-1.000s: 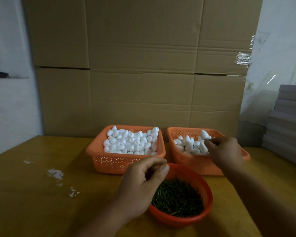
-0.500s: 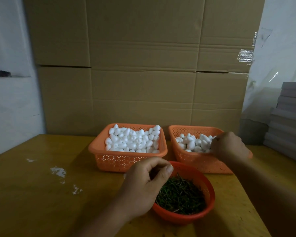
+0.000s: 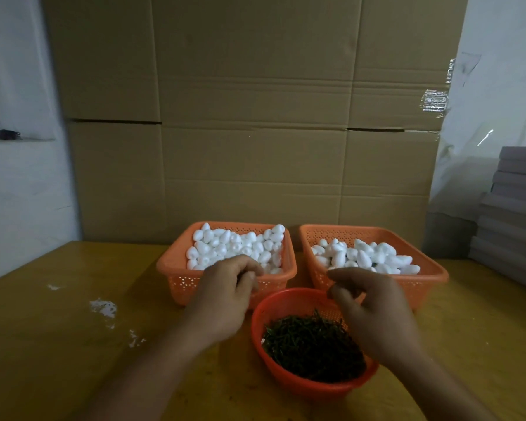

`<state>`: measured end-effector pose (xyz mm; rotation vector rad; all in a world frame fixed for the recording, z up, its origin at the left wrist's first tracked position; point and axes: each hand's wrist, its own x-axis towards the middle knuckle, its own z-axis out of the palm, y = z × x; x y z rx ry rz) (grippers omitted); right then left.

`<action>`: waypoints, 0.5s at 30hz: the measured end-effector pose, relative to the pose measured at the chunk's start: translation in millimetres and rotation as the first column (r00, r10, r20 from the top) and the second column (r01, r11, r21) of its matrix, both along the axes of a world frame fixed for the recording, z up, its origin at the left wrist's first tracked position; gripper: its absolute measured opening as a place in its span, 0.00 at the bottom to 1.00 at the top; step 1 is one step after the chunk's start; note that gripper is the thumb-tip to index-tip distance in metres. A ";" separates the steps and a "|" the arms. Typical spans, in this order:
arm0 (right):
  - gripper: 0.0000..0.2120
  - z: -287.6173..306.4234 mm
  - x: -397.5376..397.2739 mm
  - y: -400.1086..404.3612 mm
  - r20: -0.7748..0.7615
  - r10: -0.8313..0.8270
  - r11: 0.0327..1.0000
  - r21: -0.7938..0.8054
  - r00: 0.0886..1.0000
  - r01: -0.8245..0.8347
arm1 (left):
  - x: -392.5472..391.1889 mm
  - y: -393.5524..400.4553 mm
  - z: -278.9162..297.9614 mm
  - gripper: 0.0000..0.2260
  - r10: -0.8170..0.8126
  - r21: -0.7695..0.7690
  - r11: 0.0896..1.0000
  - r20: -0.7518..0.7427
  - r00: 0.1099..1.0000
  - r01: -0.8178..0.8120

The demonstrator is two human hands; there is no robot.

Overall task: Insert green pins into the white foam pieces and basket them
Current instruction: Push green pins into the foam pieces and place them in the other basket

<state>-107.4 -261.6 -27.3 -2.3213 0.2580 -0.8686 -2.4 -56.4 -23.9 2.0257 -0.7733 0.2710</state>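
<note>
An orange basket (image 3: 176,268) at the back left is heaped with white foam pieces (image 3: 234,244). A second orange basket (image 3: 431,268) to its right holds fewer foam pieces (image 3: 365,256). In front of them a round orange bowl (image 3: 304,387) is full of green pins (image 3: 310,344). My left hand (image 3: 225,296) hovers at the left basket's front rim with its fingers curled together; I see nothing between them. My right hand (image 3: 374,311) hangs over the bowl's right rim, fingers apart and bent, holding nothing.
Everything stands on a yellow wooden table (image 3: 73,344) with white crumbs (image 3: 104,308) at the left. A wall of cardboard boxes (image 3: 255,117) rises behind the baskets. Stacked grey boards (image 3: 513,214) sit at the right edge.
My right hand has pulled back from the right basket to above the bowl, now empty. My left hand has moved from the bowl's left rim up to the left basket's front.
</note>
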 end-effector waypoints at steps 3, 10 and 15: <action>0.12 -4.8 -0.3 3.6 -0.017 0.032 0.999 -0.037 0.999 -0.032 | 32.5 5.1 16.3 0.08 0.131 0.122 0.982 0.087 0.988 -0.141; 0.10 -6.9 -6.3 2.5 0.015 0.068 0.998 -0.022 0.998 -0.067 | 106.4 5.7 47.9 0.07 0.276 0.632 0.707 0.167 0.946 -0.318; 0.10 -7.7 -7.9 0.9 0.027 0.074 0.997 -0.009 0.997 -0.074 | 120.9 0.9 43.1 0.23 0.280 0.874 0.436 0.096 0.955 -0.216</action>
